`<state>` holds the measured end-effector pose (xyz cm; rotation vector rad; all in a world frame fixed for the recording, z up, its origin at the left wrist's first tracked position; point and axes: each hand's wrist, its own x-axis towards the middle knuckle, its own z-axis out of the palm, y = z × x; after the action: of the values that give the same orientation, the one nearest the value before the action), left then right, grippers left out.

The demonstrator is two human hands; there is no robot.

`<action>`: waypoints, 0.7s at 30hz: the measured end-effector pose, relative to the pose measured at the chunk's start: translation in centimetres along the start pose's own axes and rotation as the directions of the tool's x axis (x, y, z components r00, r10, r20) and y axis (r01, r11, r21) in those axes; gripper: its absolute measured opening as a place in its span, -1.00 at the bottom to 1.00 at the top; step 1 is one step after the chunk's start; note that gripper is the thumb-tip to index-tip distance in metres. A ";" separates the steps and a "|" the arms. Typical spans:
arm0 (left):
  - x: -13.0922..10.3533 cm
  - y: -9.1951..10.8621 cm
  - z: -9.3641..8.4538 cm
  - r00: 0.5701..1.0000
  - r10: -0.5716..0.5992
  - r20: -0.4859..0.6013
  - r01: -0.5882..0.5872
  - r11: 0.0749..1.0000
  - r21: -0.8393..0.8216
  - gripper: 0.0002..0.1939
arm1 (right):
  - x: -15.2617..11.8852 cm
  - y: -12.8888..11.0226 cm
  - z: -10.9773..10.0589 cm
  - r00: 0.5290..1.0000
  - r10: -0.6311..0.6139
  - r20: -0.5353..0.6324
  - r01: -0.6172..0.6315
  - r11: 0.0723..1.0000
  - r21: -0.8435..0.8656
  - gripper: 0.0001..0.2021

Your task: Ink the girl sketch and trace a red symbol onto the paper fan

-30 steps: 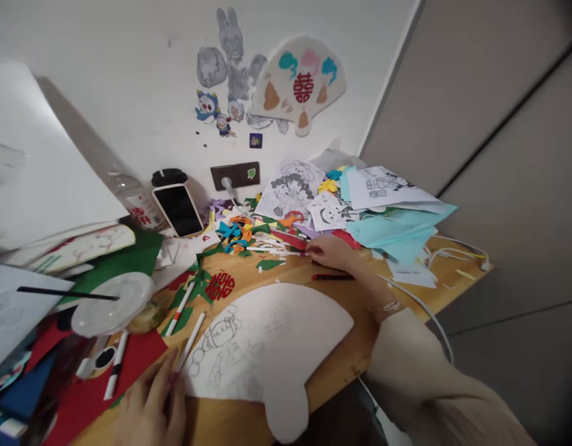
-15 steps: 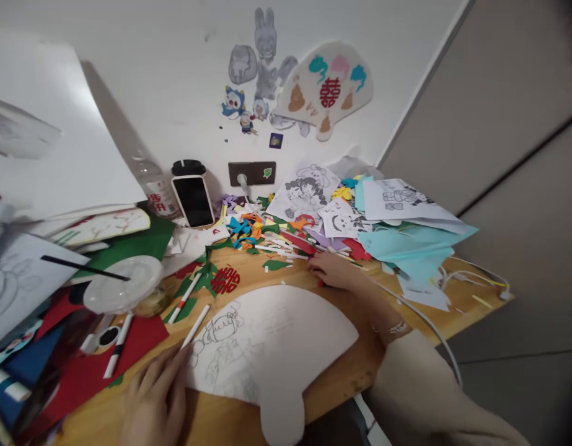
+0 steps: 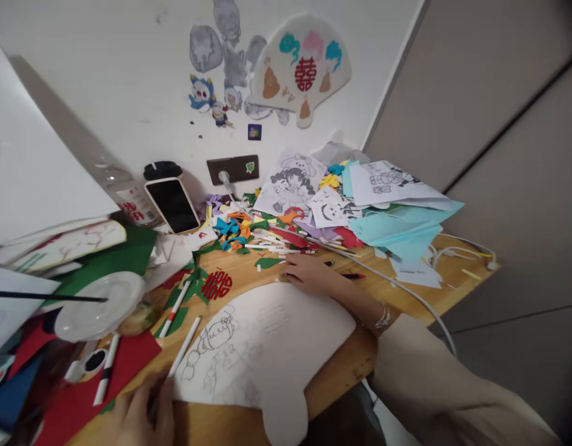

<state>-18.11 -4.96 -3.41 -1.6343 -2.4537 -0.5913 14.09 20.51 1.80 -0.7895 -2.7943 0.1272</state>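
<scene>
A white fan-shaped sheet (image 3: 308, 341) lies on the wooden table, its handle toward me. Pencil outlines and faint writing cover its left and middle parts. My left hand (image 3: 139, 412) rests by the sheet's left tip with loosely bent, parted fingers, near the lower end of a white marker (image 3: 184, 347). At the sheet's top edge lies my right hand (image 3: 307, 272), palm down, its fingers slightly bent and nothing visible in them. A black-and-red pen (image 3: 353, 275) lies right of that hand. The red cut-out character (image 3: 217, 285) sits above the sheet's left side.
Coloured paper scraps (image 3: 230, 229) and pens pile up at the back. A phone (image 3: 173, 205) leans by a bottle (image 3: 134, 204). Left stands a plastic-lidded cup (image 3: 100, 310) on red paper (image 3: 132, 365). A white cable (image 3: 406, 291) crosses the right side. A decorated fan (image 3: 286, 80) hangs on the wall.
My right hand has moved from the scraps and pens to the fan sheet's top edge, uncovering the black-and-red pen. My left hand stays near the left tip. The view has shifted.
</scene>
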 end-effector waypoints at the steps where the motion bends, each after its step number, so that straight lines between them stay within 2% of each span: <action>1: 0.0 0.6 -0.3 1.000 -0.016 -0.005 0.016 1.000 -0.025 -0.40 | 0.0 0.0 0.0 1.000 0.001 0.006 -0.001 1.000 0.001 -0.75; 6: 0.3 3.0 -1.6 0.999 0.024 0.034 -0.019 0.991 -0.134 -0.33 | -0.1 -0.3 -0.3 0.999 0.027 0.038 -0.027 1.000 0.015 -0.74; 9: 0.5 3.2 -1.6 0.998 0.042 0.052 -0.030 0.977 -0.212 -0.35 | -0.1 -0.6 -0.5 0.998 0.034 0.053 -0.034 0.999 0.012 -0.74; 12: 0.5 2.9 -1.2 0.992 0.011 0.124 0.022 0.966 -0.259 -0.41 | 0.0 -0.8 -0.6 0.997 0.035 0.066 -0.035 0.999 -0.003 -0.75; 14: 0.4 2.8 -1.1 0.987 -0.028 0.160 0.070 0.961 -0.267 -0.47 | 0.0 -0.9 -0.5 0.996 0.047 0.070 -0.047 0.999 -0.003 -0.75; 16: 0.2 2.9 -1.3 0.978 -0.119 0.170 0.159 0.956 -0.246 -0.55 | -0.1 -0.7 -0.5 0.996 0.054 0.075 -0.055 0.998 0.014 -0.75; 19: -0.2 3.2 -2.1 0.936 -0.301 0.180 0.335 0.920 -0.203 -0.62 | -0.1 -0.4 -0.4 0.996 0.055 0.073 -0.057 0.998 0.028 -0.75; 21: -0.5 3.6 -2.7 0.920 -0.349 0.179 0.384 0.897 -0.219 -0.63 | -0.1 -0.6 -0.4 0.998 0.050 0.037 -0.051 0.998 0.030 -0.75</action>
<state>-14.88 -5.27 -0.20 -1.3224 -2.9229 -0.9009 13.90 19.95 2.24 -0.8592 -2.8002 0.1957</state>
